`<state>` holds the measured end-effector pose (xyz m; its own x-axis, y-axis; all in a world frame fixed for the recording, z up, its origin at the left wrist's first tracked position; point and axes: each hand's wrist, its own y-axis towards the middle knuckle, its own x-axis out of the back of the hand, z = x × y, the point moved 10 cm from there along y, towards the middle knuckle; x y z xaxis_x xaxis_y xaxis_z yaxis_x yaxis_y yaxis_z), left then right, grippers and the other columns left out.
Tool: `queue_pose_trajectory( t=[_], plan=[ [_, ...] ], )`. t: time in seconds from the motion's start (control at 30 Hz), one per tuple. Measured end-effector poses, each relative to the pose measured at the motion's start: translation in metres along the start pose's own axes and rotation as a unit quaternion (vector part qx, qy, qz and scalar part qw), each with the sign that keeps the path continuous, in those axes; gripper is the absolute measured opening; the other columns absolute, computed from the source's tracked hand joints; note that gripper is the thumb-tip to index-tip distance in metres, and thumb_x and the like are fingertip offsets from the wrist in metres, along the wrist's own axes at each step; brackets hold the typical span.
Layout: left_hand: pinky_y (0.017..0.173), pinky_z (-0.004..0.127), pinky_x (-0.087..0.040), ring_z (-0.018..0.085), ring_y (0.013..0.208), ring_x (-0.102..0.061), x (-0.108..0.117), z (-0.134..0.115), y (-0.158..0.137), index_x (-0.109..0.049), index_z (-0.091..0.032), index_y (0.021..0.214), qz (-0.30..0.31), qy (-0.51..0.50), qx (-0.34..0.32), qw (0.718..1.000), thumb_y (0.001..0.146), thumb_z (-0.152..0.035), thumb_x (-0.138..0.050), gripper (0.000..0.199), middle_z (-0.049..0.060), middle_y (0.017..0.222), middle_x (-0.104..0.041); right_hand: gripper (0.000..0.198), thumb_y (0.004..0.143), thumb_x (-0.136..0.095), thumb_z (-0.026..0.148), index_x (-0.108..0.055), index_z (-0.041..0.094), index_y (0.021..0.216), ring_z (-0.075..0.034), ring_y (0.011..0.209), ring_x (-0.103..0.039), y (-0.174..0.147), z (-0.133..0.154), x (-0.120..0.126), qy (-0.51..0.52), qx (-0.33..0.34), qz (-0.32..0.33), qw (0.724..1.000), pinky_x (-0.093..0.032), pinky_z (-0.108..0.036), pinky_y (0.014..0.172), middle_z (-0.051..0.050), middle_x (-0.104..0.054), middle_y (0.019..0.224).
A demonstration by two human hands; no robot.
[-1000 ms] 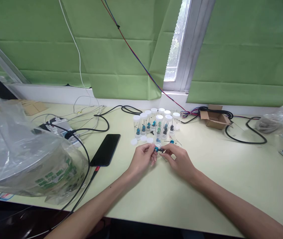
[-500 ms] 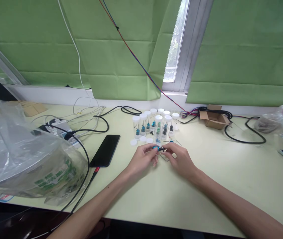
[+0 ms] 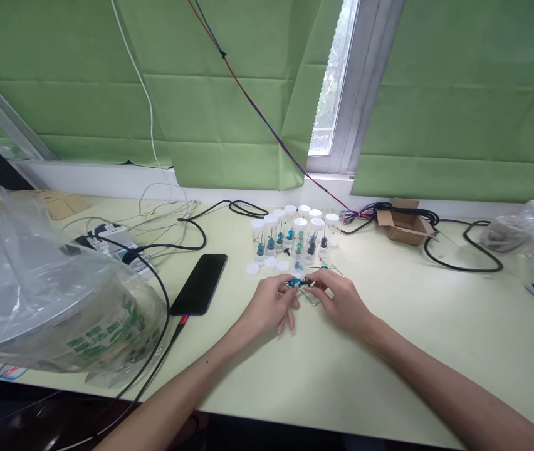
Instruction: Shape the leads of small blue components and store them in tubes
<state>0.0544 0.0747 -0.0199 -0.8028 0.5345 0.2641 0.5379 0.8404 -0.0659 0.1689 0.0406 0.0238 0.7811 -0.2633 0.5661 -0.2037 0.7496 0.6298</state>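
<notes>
Small part (image 3: 298, 283) near the tubes (image 3: 299, 239)
Left hand (image 3: 269, 304) pinches its blue end (image 3: 292, 283); right hand (image 3: 341, 299) pinches its black end (image 3: 306, 282).

A smooth pale-green table (image 3: 436, 313) carries white-capped clear plastic tubes (image 3: 299, 241), a flat black phone (image 3: 200, 285) and an open brown cardboard box (image 3: 407, 233).

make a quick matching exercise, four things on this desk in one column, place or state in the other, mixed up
Things
1. blue-and-black part
2. phone
3. box
4. tubes

Places and states
A. open-topped, toward the back, right of the others
B. standing in a group, white caps on
C. held between left hand and right hand
D. lying flat, red plug at its near end

Pairs: 1-C, 2-D, 3-A, 4-B
</notes>
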Motion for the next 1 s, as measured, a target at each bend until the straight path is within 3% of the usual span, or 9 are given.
queue_pose_trajectory(
  t=[0.17, 0.33, 0.43, 0.6, 0.73, 0.8, 1.0],
  plan=[
    [0.033, 0.023, -0.030, 0.011, 0.030, -0.050, 0.009, -0.012, -0.003, -0.067, -0.017, 0.095, -0.032, 0.098, -0.050, 0.993, 0.092, -0.038, -0.047, 0.029, 0.003, 0.073, -0.067, 0.011, 0.096, -0.052, 0.021, -0.061, 0.021, 0.103, -0.018, 0.071, -0.062, 0.000, 0.003, -0.002, -0.014, 0.023, 0.015, 1.000, -0.051, -0.031, 0.064, -0.007, -0.066, 0.088],
    [0.052, 0.025, -0.033, 0.016, 0.050, -0.052, 0.018, -0.032, -0.007, -0.069, -0.021, 0.080, -0.082, 0.205, -0.148, 0.964, 0.090, -0.033, -0.053, 0.022, 0.003, 0.064, -0.065, 0.013, 0.097, -0.051, 0.020, -0.060, 0.021, 0.106, -0.019, 0.074, -0.063, 0.000, 0.002, -0.002, -0.014, 0.032, 0.021, 0.999, -0.052, -0.031, 0.067, -0.007, -0.066, 0.091],
    [0.056, 0.026, -0.029, 0.018, 0.054, -0.051, 0.018, -0.034, -0.008, -0.069, -0.022, 0.080, -0.088, 0.257, -0.169, 0.947, 0.090, -0.030, -0.054, 0.020, 0.003, 0.063, -0.064, 0.015, 0.097, -0.050, 0.020, -0.060, 0.022, 0.107, -0.020, 0.077, -0.064, 0.000, 0.002, -0.002, -0.015, 0.034, 0.025, 0.999, -0.052, -0.032, 0.068, -0.007, -0.067, 0.091],
    [0.056, 0.028, -0.025, 0.020, 0.065, -0.053, 0.014, -0.038, -0.010, -0.069, -0.023, 0.091, -0.108, 0.445, -0.168, 0.873, 0.094, -0.029, -0.049, 0.021, 0.006, 0.075, -0.062, 0.013, 0.096, -0.052, 0.019, -0.061, 0.022, 0.106, -0.020, 0.080, -0.064, 0.000, 0.001, -0.004, -0.011, 0.029, 0.034, 0.999, -0.053, -0.032, 0.070, -0.007, -0.067, 0.092],
    [0.065, 0.031, -0.035, 0.024, 0.084, -0.052, 0.008, -0.049, -0.014, -0.068, -0.020, 0.093, -0.121, 0.509, -0.215, 0.824, 0.095, -0.025, -0.048, 0.020, 0.008, 0.088, -0.059, 0.012, 0.095, -0.054, 0.018, -0.061, 0.021, 0.103, -0.019, 0.075, -0.064, 0.000, -0.002, -0.004, -0.006, 0.007, 0.032, 0.999, -0.052, -0.032, 0.069, -0.007, -0.067, 0.091],
    [0.073, 0.034, -0.039, 0.025, 0.090, -0.051, 0.006, -0.051, -0.015, -0.067, -0.019, 0.094, -0.117, 0.488, -0.237, 0.832, 0.095, -0.023, -0.047, 0.021, 0.009, 0.092, -0.059, 0.011, 0.094, -0.056, 0.019, -0.062, 0.020, 0.102, -0.018, 0.073, -0.064, 0.000, -0.005, -0.003, 0.002, -0.011, 0.029, 1.000, -0.053, -0.032, 0.068, -0.006, -0.068, 0.091],
    [0.075, 0.033, -0.044, 0.022, 0.088, -0.059, 0.009, -0.037, -0.006, -0.065, -0.021, 0.108, -0.078, 0.341, -0.205, 0.914, 0.098, -0.023, -0.040, 0.028, 0.008, 0.098, -0.064, 0.010, 0.092, -0.058, 0.024, -0.063, 0.021, 0.099, -0.017, 0.069, -0.064, 0.002, -0.011, 0.001, 0.034, -0.047, 0.005, 0.998, -0.055, -0.032, 0.064, -0.004, -0.069, 0.083]
  ],
)
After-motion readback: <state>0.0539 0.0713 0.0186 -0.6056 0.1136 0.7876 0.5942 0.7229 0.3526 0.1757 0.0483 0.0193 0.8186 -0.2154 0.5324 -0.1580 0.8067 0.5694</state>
